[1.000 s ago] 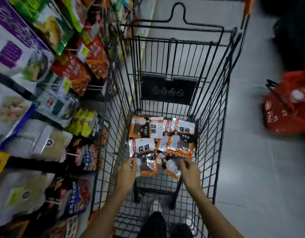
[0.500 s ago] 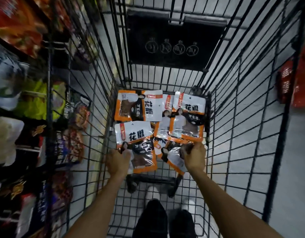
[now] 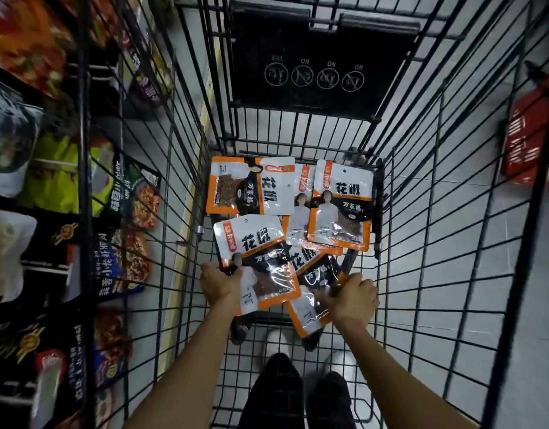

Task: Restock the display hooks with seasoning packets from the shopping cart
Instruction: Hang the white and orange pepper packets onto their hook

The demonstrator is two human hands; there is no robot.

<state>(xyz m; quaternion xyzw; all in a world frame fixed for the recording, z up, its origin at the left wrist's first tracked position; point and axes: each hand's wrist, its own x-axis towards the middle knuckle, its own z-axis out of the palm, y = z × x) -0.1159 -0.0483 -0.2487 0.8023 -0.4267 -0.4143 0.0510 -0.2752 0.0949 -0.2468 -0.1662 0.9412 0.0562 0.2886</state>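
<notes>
1. Left hand (image 3: 220, 284) grips the left edge of the near seasoning packet (image 3: 261, 258), fingers curled round it
2. Right hand (image 3: 353, 297) curls over a second packet (image 3: 310, 283) beside it; both lie on the shopping cart (image 3: 428, 243) floor, overlapping 3 other packets (image 3: 341, 205)
3. These pouches look light, thin and floppy, with glossy film likely to slip; pinching the flat sealed rim near the hang hole (image 3: 246, 221) should hold best and suit hooking

— Way in?
— From above only. The cart (image 3: 83, 212) has wire walls left and right, and a black panel (image 3: 316, 51) at the far end.
— And the bottom?
— Packets (image 3: 341, 205) span it wall to wall, overlapping. The left hand (image 3: 220, 283) and right hand (image 3: 353, 298) take up the near edge.
</notes>
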